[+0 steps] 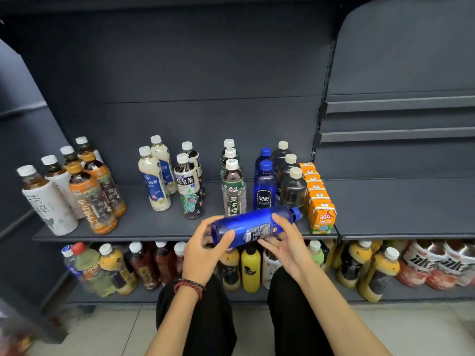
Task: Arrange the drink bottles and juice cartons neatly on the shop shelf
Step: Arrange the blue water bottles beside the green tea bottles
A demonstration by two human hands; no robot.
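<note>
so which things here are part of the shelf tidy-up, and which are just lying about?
Job: blue bottle, held sideways by left hand and right hand; upright blue bottles; orange juice cartons; tea bottles; shelf.
Lying about: lower-shelf bottles; right shelf bay; floor.

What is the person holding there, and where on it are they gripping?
A blue bottle, lying sideways in both hands: the left hand grips its base end, and the right hand holds its labelled middle.
</note>
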